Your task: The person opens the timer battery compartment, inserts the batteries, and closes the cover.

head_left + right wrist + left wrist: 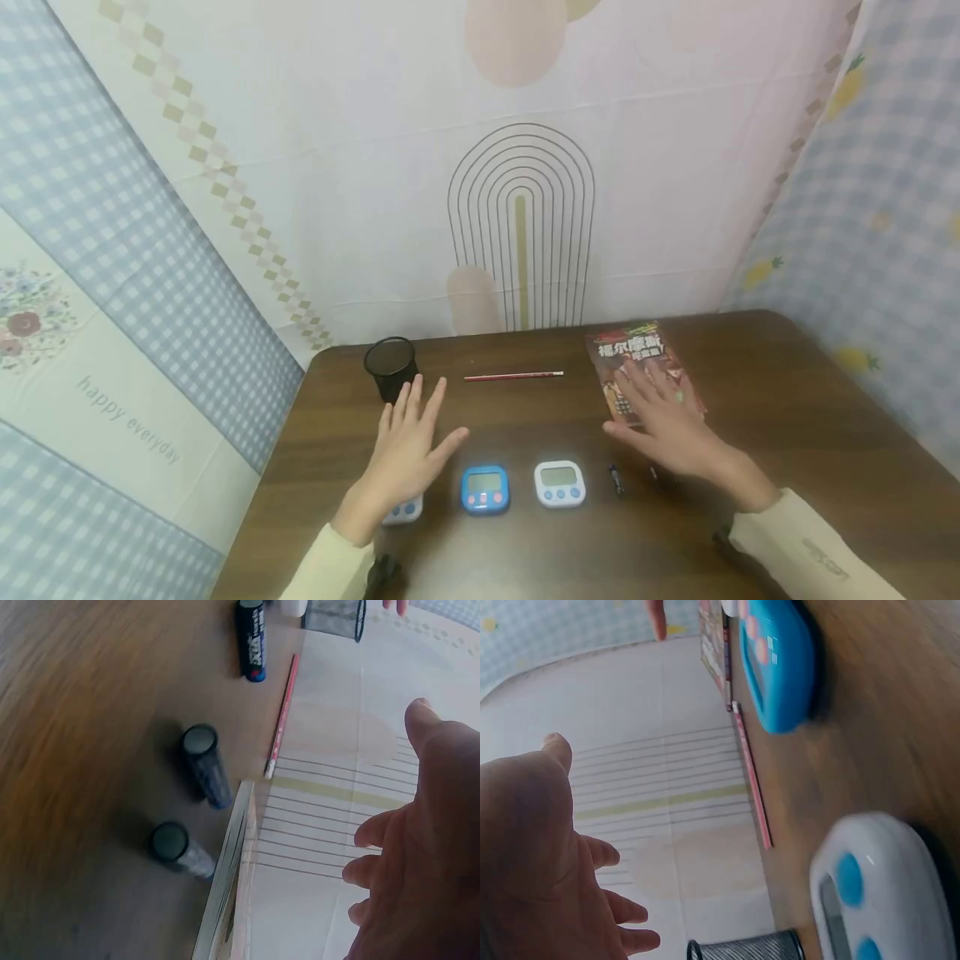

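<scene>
My left hand (408,446), fingers spread and straight, hovers over a white timer (405,510) with blue buttons that it partly hides. Beside that one lie a blue timer (485,490) with pink buttons and a second white timer (560,484). Its fingertips overlap the black mesh pen cup (392,375) in the head view. On the other side, my right hand (667,421) is held out flat above a book (630,346) with a colourful cover, holding nothing. Three batteries show in the right wrist view: a dark one (251,641), another (206,765) and a third (180,849).
A red pencil (513,377) lies crosswise between cup and book, near the back of the brown wooden table (517,429). Behind the table hangs a white patterned cloth (375,208), with blue checked cloth (885,250) at the sides.
</scene>
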{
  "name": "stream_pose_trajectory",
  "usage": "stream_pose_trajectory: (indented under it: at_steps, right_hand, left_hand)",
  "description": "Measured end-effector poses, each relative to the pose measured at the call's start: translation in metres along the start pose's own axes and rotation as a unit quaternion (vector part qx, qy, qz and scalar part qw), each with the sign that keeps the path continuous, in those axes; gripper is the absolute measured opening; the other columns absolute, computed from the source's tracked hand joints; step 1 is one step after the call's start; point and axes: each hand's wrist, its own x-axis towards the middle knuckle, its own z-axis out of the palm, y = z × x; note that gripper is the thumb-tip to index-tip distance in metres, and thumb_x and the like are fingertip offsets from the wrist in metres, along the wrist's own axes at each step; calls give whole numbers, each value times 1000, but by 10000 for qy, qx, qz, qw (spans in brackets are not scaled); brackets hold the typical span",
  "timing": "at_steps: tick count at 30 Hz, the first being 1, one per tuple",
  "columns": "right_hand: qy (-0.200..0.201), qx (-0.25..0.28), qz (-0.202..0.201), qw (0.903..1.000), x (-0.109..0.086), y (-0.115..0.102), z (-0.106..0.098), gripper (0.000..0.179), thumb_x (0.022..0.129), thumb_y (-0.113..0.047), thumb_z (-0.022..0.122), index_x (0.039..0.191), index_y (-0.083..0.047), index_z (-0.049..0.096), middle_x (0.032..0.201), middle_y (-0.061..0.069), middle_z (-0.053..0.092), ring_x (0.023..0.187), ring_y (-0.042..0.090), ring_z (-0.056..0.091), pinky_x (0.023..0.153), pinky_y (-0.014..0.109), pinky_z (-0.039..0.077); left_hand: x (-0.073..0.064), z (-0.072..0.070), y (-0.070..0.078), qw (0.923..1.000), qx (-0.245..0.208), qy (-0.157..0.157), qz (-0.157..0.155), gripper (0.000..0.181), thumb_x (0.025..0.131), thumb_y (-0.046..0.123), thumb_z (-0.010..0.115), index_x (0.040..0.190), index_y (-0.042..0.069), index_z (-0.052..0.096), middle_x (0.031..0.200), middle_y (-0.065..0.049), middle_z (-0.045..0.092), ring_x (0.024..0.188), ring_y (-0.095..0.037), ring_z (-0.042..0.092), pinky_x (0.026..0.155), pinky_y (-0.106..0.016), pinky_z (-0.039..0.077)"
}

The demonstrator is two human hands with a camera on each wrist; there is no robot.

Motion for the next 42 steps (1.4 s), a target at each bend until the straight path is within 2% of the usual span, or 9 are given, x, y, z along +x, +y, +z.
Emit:
stream_pose_trajectory:
  at_steps: [4,13,19,26,29,33,37,42]
  right_hand:
    - [-55,180,-20,9998,3,-7,3,89,103,-63,55,169,-12,25,177,19,8,162,49,-1,119,81,-12]
    - [-107,270,-19,9996,5,-13,8,89,104,-63,53,169,-11,22,178,17,9,164,42,-6,121,80,-9]
    - [-148,374,-35,9992,3,-19,11,88,104,-63,53,169,-11,25,177,18,11,163,45,-5,120,78,-16]
    - [-121,633,-46,9979,4,-23,18,85,104,-61,55,169,-14,25,177,17,13,162,47,-5,120,76,-19]
    - [-147,790,-42,9968,6,-23,18,84,104,-60,55,169,-14,27,176,18,14,162,47,-4,121,76,-15]
    - [-149,963,-89,9952,6,-24,18,81,104,-58,57,166,-11,33,175,18,20,162,48,2,124,77,-2]
    - [-114,1084,-173,9939,4,-26,20,78,105,-55,59,163,-7,38,173,18,28,161,51,11,123,78,8]
    - [-161,1096,-313,9933,4,-31,22,75,106,-53,57,162,-6,40,169,17,36,159,51,19,122,80,7]
  left_hand:
    - [0,0,9,10000,-13,7,76,87,105,69,45,171,22,16,177,-21,3,164,-42,1,128,-72,7]
    - [1,6,25,9994,-204,11,262,84,106,64,47,172,24,12,177,-21,3,164,-43,1,128,-72,6]
    - [8,14,41,9990,-258,-119,350,85,104,72,40,172,27,11,177,-19,2,164,-42,1,128,-71,6]
    - [15,20,56,9979,-415,-166,465,85,103,74,38,171,30,12,178,-16,1,164,-40,2,130,-68,6]
    - [17,23,59,9975,-481,-157,489,85,104,73,40,171,30,12,178,-15,1,164,-40,2,130,-68,6]
    - [19,29,64,9969,-478,-162,608,84,104,70,45,171,29,15,178,-17,5,163,-44,6,129,-70,9]
    - [19,32,70,9957,-465,-408,697,84,103,68,51,169,23,27,177,-19,12,162,-46,12,128,-70,10]
    - [22,34,72,9939,-214,-758,779,79,100,65,60,162,18,45,173,-20,27,160,-45,23,127,-71,16]
